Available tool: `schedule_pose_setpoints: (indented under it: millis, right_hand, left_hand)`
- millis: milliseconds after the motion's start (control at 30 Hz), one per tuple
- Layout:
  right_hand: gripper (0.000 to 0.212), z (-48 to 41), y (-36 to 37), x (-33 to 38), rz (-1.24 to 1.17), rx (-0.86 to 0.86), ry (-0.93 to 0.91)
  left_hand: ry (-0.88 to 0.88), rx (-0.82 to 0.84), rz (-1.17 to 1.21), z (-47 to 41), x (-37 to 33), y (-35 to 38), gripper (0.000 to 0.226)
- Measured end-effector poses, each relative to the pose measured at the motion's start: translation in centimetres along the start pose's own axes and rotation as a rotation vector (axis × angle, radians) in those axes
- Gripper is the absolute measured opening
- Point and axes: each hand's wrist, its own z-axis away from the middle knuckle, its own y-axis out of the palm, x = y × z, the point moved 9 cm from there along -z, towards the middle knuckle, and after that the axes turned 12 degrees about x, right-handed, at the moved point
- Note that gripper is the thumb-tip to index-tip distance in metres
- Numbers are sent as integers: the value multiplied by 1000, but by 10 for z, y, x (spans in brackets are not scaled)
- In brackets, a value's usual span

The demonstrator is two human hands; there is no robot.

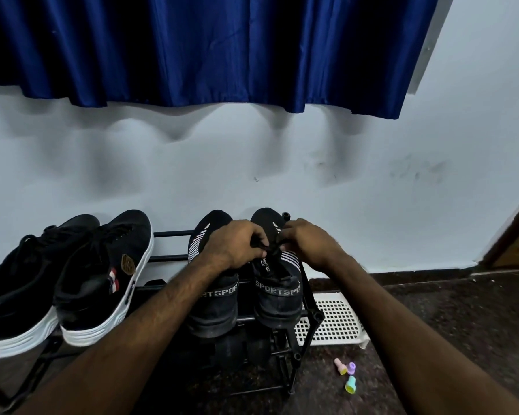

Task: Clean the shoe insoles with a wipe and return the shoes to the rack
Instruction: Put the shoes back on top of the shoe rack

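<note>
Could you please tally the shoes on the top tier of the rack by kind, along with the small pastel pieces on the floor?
White-soled black sneakers: 2
Black SPORT shoes: 2
Small pastel pieces: 3
Total: 7

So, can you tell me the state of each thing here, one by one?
Rack: standing by the wall.
Left hand: fingers curled, pinching the top of the right sport shoe.
Right hand: the same.
Right sport shoe: upright on the top tier.
Left sport shoe: upright beside it.
White-soled sneakers: on the top tier, laced, untouched.
White basket: on the floor beside the rack.
Curtain: hanging closed.
</note>
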Motion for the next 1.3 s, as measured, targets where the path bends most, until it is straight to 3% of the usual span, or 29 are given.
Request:
schedule_pose_setpoints:
  millis: [167, 367, 467, 533, 667, 800, 1033, 1167, 1300]
  right_hand:
    - [14, 7, -6, -8, 40, -19, 82]
    - [15, 12, -14, -30, -125, 113, 255]
    - [12, 14, -17, -25, -281, 130, 292]
    - [16, 16, -16, -25, -452, 119, 350]
    - [25, 26, -12, -23, -750, 116, 467]
    - [14, 32, -27, -21, -861, -3, 479]
    - [22, 40, -45, -15, -942, -133, 459]
    - [17, 46, -54, -7, -911, -159, 440]
    - [20, 40, -33, 27, -906, 2, 380]
  left_hand:
    - [53, -11, -99, 5, -9, 1, 36]
    - [136, 33, -696, 12, -49, 17, 44]
    - [124, -38, -778, 15, -56, 18, 82]
    - [110, -89, -777, 17, -56, 16, 89]
    - [144, -29, -850, 20, -60, 24, 52]
    - [131, -56, -909, 22, -64, 29, 33]
    - [197, -78, -856, 25, -67, 29, 19]
    - [105, -153, -490, 24, -47, 1, 25]
    - [11, -210, -219, 18, -24, -13, 22]
